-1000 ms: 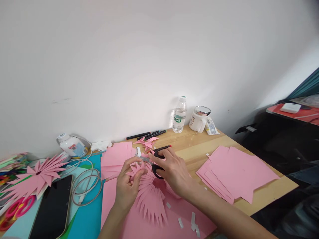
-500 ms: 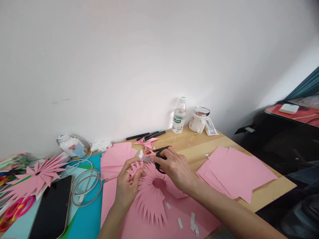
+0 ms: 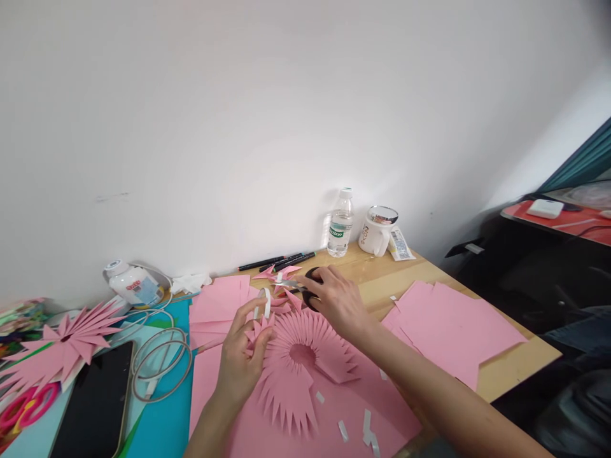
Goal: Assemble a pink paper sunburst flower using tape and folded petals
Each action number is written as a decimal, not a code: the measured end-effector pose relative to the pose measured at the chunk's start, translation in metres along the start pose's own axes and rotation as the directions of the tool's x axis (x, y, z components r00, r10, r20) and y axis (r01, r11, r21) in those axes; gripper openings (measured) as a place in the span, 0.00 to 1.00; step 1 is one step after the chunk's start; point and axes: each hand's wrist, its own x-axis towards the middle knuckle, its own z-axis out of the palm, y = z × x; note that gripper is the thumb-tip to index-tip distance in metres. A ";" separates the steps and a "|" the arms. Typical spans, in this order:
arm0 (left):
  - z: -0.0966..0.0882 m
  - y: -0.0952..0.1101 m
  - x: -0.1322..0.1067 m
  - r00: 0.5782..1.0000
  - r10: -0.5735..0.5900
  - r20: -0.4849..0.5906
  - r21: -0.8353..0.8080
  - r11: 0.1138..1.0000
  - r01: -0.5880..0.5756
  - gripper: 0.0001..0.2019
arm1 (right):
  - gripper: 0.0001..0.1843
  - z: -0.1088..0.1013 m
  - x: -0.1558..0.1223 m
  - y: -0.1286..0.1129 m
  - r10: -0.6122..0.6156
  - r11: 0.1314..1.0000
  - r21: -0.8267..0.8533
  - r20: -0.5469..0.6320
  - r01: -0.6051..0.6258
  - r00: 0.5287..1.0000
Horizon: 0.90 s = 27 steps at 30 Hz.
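Now my right hand (image 3: 341,302), clasping scissors (image 3: 293,286), had carried away what seemed cut tape (image 3: 279,277), while my left hand (image 3: 241,356) pinched folded paper (image 3: 260,327).

Folded pink paper (image 3: 259,327) partly behind left hand (image 3: 241,355), phone (image 3: 93,407) cut by the bottom edge

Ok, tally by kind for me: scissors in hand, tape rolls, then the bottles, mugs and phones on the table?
Scissors in right hand: 1
Tape roll at left hand: 1
Bottles (water bottle, white bottle): 2
Mug: 1
Phone: 1
Total: 6
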 end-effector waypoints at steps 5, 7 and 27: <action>-0.001 -0.007 0.002 0.987 -0.026 -0.156 0.134 0.990 0.048 0.09 | 0.22 0.000 -0.003 0.034 0.115 0.993 -0.011 0.053 -0.115 0.992; -0.001 -0.011 0.004 0.973 -0.028 -0.230 0.194 0.978 0.074 0.09 | 0.23 0.003 -0.010 0.054 0.187 0.981 -0.068 0.134 -0.179 0.973; -0.002 -0.026 0.006 0.748 -0.606 -0.270 -0.365 0.783 0.503 0.17 | 0.08 0.043 0.000 0.110 0.356 0.928 0.002 0.289 -0.373 0.889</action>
